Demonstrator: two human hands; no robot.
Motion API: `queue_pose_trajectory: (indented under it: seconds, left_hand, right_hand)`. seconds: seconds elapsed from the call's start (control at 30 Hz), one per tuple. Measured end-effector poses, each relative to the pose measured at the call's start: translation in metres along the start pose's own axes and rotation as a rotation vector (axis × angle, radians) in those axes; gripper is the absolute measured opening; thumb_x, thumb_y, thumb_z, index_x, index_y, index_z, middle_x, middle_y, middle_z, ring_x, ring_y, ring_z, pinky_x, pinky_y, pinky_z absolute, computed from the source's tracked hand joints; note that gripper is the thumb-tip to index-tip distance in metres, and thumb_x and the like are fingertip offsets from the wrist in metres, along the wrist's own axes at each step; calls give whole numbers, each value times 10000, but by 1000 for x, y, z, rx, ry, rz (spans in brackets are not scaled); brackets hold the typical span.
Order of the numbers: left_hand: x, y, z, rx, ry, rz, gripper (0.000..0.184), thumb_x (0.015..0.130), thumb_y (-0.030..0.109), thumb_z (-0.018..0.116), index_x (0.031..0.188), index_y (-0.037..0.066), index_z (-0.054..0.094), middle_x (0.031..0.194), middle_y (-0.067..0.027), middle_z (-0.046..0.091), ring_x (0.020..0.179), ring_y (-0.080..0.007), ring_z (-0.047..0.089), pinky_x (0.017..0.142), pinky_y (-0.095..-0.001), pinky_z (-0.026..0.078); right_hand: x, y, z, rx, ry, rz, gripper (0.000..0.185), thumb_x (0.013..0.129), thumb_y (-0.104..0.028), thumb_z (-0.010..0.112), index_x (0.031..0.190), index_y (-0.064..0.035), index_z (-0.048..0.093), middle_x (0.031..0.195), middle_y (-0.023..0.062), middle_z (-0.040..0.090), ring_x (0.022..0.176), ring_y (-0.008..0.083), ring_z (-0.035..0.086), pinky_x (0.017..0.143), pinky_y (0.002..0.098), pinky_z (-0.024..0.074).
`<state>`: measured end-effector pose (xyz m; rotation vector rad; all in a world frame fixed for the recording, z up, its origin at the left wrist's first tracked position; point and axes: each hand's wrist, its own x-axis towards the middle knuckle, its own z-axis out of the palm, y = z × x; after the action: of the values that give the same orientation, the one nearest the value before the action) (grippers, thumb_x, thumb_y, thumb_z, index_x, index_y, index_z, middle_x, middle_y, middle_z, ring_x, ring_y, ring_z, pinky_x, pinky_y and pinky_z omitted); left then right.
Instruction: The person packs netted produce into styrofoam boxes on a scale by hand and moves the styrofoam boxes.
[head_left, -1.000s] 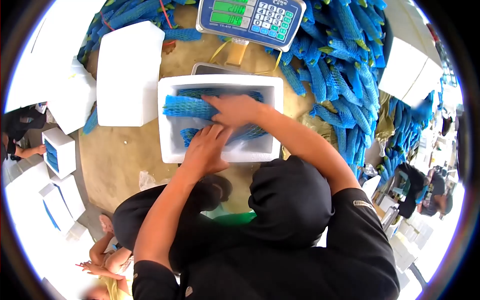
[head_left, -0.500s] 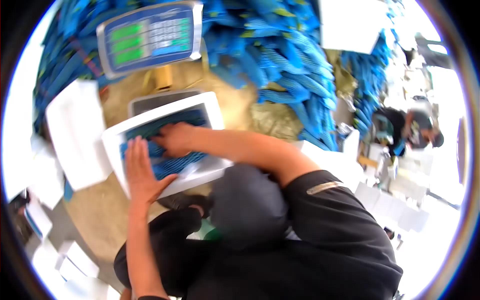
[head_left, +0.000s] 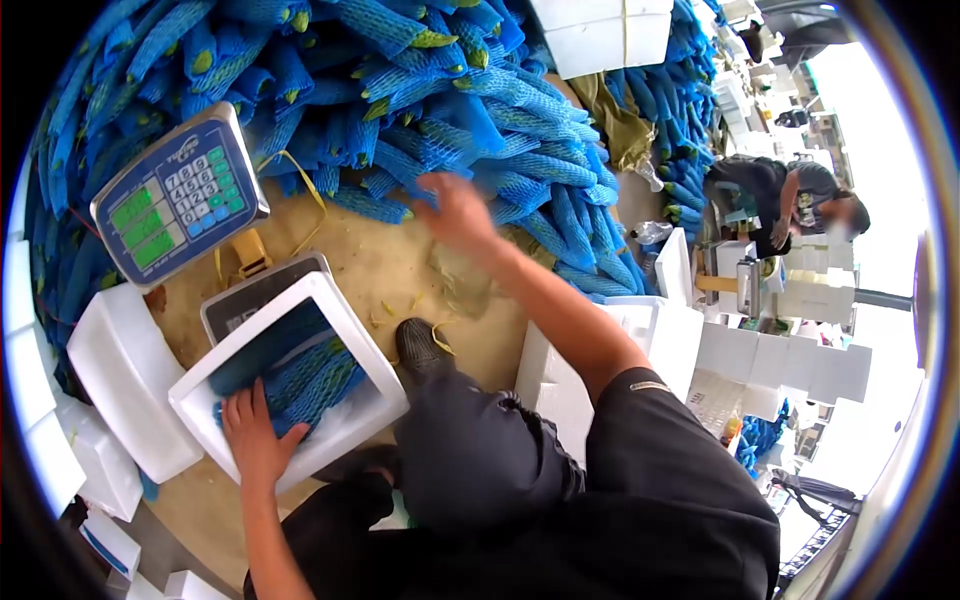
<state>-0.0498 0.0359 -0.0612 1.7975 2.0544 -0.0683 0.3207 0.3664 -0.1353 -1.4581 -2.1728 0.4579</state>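
A white foam box (head_left: pixel 355 345) sits tilted in view on the scale's platform (head_left: pixel 222 305). Inside it lie several long vegetables in blue net sleeves (head_left: pixel 320 385). My left hand (head_left: pixel 258 435) rests over the box's near left rim, fingers stretched inside against the sleeved vegetables and thumb apart. My right hand (head_left: pixel 458 215) is out past the box at the near edge of a big pile of blue-sleeved vegetables (head_left: pixel 420 90) with green tips. Its fingers look apart, slightly blurred, and nothing shows in them.
The scale's display (head_left: pixel 180 195) stands behind the box. Another white foam box (head_left: pixel 130 385) leans at the left, and a further one (head_left: pixel 600 345) is at the right. My shoe (head_left: pixel 422 345) is on the tan floor. A co-worker (head_left: pixel 785 205) bends over farther right.
My right hand has come out of the foam box and moved up and right to the pile. My left hand stays at the box. The whole view has shifted and turned.
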Motion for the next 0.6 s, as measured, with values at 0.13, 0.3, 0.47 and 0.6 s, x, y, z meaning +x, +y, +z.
queue_pose_trajectory:
  seconds: [0.13, 0.3, 0.47, 0.6]
  left_hand:
    - [4, -1, -5, 8, -77, -17, 1101, 747, 528, 886, 1605, -1, 445, 1557, -248, 490, 1502, -440, 391, 1324, -572, 182]
    - [0, 25, -17, 5, -117, -64, 1113, 776, 539, 872, 1610, -43, 420, 1645, -287, 432, 1581, -460, 314, 1328, -579, 162]
    - [-10, 56, -11, -133, -172, -51, 1271, 738, 608, 892, 1658, -50, 313, 1739, -322, 250, 1629, -493, 196, 1323, -608, 129]
    - [-3, 62, -14, -137, -202, -26, 1374, 656, 648, 924, 1676, -22, 292, 1759, -321, 184, 1638, -500, 156, 1323, -620, 118]
  right_hand:
    - [55, 110, -6, -398, 3, 134, 394, 883, -145, 697, 1269, -76, 672, 1273, 179, 692, 1246, 403, 618, 1091, 499, 505]
    - [88, 156, -23, -526, -177, -98, 384, 838, -195, 719, 1205, -85, 695, 1193, 144, 705, 1214, 368, 618, 1078, 468, 477]
    - [69, 128, -70, -390, -241, -363, 584, 740, -316, 853, 1226, -75, 637, 1141, 160, 689, 1128, 395, 634, 985, 514, 505]
    - [35, 52, -88, -176, -447, -234, 596, 721, -336, 859, 1191, -53, 626, 1104, 187, 645, 1060, 427, 650, 915, 537, 545]
